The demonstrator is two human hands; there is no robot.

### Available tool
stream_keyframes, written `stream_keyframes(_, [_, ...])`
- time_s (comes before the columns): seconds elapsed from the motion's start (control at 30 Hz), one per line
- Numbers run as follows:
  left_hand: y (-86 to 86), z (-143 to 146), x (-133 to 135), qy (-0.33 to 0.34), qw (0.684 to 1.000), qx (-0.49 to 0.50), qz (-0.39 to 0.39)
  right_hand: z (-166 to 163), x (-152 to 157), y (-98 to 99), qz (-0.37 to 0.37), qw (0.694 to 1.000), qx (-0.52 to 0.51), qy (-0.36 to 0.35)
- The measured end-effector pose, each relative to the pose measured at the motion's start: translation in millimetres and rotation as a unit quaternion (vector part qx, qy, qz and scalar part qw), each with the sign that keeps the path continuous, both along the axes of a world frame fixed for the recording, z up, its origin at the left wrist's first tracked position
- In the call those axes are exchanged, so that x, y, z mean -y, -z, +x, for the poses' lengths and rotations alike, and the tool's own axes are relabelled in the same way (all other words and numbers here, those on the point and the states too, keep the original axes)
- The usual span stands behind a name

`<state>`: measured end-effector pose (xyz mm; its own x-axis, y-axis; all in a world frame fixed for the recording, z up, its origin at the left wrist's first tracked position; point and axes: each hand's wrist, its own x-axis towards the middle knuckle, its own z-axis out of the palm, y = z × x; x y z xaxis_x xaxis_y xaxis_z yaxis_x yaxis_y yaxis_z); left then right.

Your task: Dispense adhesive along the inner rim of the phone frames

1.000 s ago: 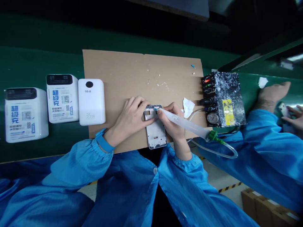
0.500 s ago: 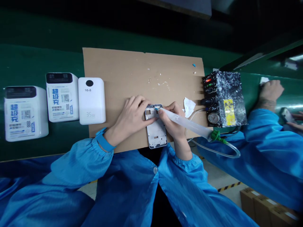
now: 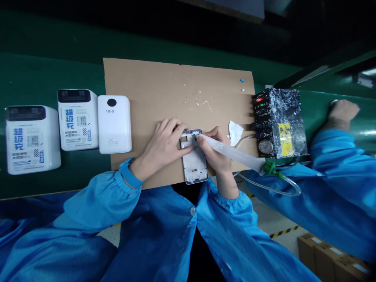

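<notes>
A white flat casing panel (image 3: 194,161) lies on a brown cardboard sheet (image 3: 164,90). My left hand (image 3: 163,147) presses on the panel's left upper edge, fingers curled over it. My right hand (image 3: 216,154) grips a translucent glue syringe (image 3: 235,154) like a pen. The syringe's blue tip rests at the panel's top right corner. A green fitting (image 3: 269,168) joins the syringe to a clear hose (image 3: 282,190).
A paint-spattered black dispenser box (image 3: 279,121) stands right of the cardboard, with a scrap of white tissue (image 3: 235,132) beside it. Three white power banks (image 3: 114,124) line the green belt at left. A co-worker's hand (image 3: 342,111) and blue sleeve are at right. Cartons (image 3: 331,256) sit below.
My hands and the syringe have barely moved on the panel. The co-worker's hand at right has shifted, and the small item near it is out of sight.
</notes>
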<state>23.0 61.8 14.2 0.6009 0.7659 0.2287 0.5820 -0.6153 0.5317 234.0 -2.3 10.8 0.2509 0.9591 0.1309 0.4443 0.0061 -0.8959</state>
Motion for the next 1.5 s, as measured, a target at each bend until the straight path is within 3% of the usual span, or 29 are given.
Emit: stream_keyframes(1.5, [-0.2,1.2,0.1,-0.007,1.000,-0.003,-0.009,-1.5,-1.0,0.9,-0.010,1.000,-0.014,-0.005])
